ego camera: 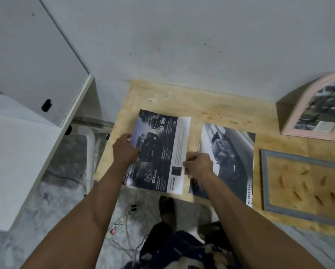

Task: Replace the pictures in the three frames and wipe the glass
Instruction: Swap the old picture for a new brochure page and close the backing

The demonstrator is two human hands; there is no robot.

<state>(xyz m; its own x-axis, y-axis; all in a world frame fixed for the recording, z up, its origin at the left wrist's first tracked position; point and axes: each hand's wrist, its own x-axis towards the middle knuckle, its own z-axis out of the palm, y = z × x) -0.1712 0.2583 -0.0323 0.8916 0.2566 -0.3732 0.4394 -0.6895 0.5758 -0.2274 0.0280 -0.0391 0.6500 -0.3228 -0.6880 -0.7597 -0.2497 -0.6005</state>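
Both hands, left (125, 150) and right (198, 165), pinch the car leaflet (159, 152) by its long edges on the worktop (211, 105), its length running away, the empty grey frame (298, 183) lying off right, nearer the right hand.

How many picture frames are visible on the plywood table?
2. The pink arched frame leans at the far right; the grey-blue rectangular frame lies flat, near right, partly cropped. A third may sit out of view.

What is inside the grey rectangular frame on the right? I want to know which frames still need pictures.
Inside the grey frame only bare plywood table shows: no picture. Whether glass sits there cannot be told.
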